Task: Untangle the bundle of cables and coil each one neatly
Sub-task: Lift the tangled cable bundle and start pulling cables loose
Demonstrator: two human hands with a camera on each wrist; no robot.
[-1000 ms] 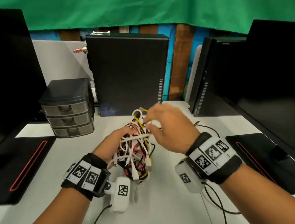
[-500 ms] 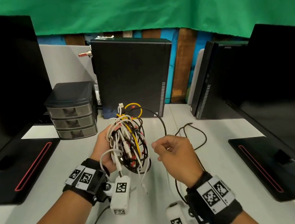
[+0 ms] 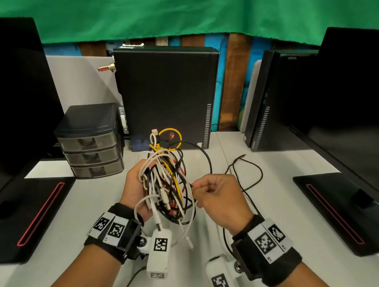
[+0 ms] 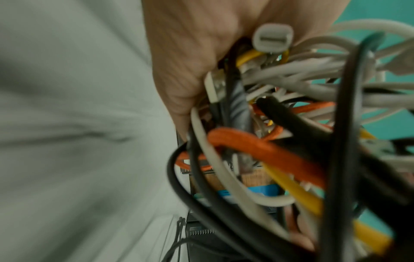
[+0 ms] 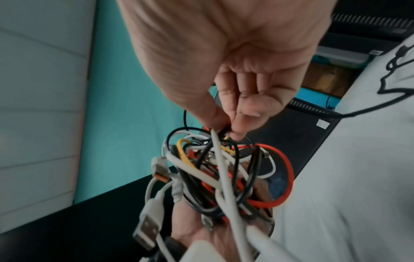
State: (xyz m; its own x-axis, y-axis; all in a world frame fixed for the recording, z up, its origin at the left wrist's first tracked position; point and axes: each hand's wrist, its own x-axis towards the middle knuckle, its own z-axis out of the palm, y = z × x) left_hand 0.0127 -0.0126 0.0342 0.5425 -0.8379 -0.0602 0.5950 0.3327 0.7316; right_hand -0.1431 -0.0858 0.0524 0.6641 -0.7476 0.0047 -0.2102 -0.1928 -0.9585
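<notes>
On my far left a glossy black monitor base point(image 3: 23, 218) with a red slot lies flat on the pale, smooth table point(image 3: 281, 234), and a smoky plastic drawer unit point(image 3: 90, 143) stands beyond it, so that side is hemmed in. My left hand point(image 3: 135, 193) is curled round the cable bundle point(image 3: 167, 184), holding it upright above the middle of the table: slick white, black, yellow and braided orange cords in loose loops, with a white USB plug point(image 5: 146, 228) dangling near me. My right hand point(image 3: 219, 199) pinches a thin black cable point(image 3: 199, 151) at the bundle's right edge, between thumb and fingertip. That cable arcs away and trails over bare tabletop to the right. A boxy matte black computer point(image 3: 168, 98) blocks the far edge, and a second base point(image 3: 349, 209) bounds the right.
</notes>
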